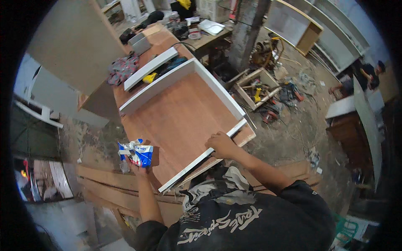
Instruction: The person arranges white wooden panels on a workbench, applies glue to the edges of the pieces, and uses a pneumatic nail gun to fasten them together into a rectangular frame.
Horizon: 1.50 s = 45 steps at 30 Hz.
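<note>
My left hand (141, 168), at the left edge of a reddish-brown wood panel (180, 113), is closed round a blue and white plastic packet (142, 155). The packet's top looks torn and crumpled. White boards stand on edge on the panel, a far board (159, 85) and a right-hand board (220, 90). A narrow near board (184, 172) runs along the side closest to me. Over this near board my right hand (222, 145) curls its fingers, close to its right end. The undersides of those fingers are hidden.
Beyond the frame lie a loose white board (150, 69), a blue power tool (176, 63) and a patterned cloth (123, 69). A wooden tool crate (257, 88) stands on the floor to the right, near a post (247, 33). A person (368, 75) is at far right.
</note>
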### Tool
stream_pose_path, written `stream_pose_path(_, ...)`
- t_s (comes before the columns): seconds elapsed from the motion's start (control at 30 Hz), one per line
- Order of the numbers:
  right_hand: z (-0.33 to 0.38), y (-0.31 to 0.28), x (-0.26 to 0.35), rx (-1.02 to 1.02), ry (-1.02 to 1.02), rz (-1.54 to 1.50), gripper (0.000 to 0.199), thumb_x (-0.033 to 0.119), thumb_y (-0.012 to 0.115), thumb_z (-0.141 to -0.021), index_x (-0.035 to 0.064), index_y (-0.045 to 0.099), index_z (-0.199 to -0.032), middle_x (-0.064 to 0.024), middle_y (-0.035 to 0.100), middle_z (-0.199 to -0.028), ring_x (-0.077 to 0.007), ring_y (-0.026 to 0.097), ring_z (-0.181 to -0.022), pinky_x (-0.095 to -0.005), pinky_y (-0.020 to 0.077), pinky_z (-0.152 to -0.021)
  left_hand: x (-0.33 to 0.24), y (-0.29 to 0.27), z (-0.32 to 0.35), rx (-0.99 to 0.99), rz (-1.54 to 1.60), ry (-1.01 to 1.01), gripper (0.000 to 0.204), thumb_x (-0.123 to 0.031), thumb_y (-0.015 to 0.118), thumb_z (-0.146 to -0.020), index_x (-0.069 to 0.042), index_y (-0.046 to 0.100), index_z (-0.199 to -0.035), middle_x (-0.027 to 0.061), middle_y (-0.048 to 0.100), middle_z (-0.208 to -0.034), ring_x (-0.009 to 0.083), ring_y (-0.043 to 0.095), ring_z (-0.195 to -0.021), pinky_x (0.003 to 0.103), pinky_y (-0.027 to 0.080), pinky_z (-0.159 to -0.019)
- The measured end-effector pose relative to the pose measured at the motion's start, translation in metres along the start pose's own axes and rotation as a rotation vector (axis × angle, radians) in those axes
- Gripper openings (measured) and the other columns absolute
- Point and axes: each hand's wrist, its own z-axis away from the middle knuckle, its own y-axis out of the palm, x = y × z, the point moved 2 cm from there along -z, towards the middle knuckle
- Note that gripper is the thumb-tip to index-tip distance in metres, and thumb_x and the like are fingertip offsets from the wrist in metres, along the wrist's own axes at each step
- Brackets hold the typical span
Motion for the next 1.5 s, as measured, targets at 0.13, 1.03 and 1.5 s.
stream_pose_path(0.13, -0.005, -0.002, 0.012, 0.029, 0.075, 0.063, 0.037, 0.017, 0.078, -0.060, 0.0153, 0.070, -0.096, -0.0002, 0.068, -0.092, -0.0210, 0.060, -0.098, -0.0371, 0.0415, -0.085, -0.015, -0.025, -0.019, -0.163, -0.051, -0.095, 0.073, -0.046, 0.064, -0.094, -0.008, 0.040, -0.152, 0.0188, 0.040, -0.156, 0.0413, 0.040, -0.142, 0.066, 0.030, -0.116)
stream_pose_path(1.03, 0.005, 0.019, 0.042, -0.241, 0.411, 0.226, 0.051, 0.005, 0.076, -0.063, 0.0160, 0.067, -0.111, -0.0102, 0.049, -0.141, -0.0328, 0.036, -0.142, -0.0626, 0.0165, -0.118, -0.023, -0.006, -0.037, -0.385, -1.538, 0.043, 0.066, -0.024, 0.067, -0.099, 0.005, 0.037, -0.150, 0.0185, 0.052, -0.145, 0.0261, 0.052, -0.130, 0.038, 0.040, -0.109)
stream_pose_path(1.5, 0.005, 0.008, 0.029, -0.199, 0.395, 0.057, 0.044, 0.014, 0.085, -0.065, 0.0111, 0.070, -0.106, -0.0131, 0.054, -0.137, -0.0335, 0.039, -0.139, -0.0525, 0.0228, -0.121, 0.064, 0.017, 0.193, -0.210, -1.223, 0.350, 0.059, -0.033, 0.062, -0.101, 0.006, 0.039, -0.139, 0.0232, 0.049, -0.143, 0.0328, 0.054, -0.129, 0.046, 0.043, -0.111)
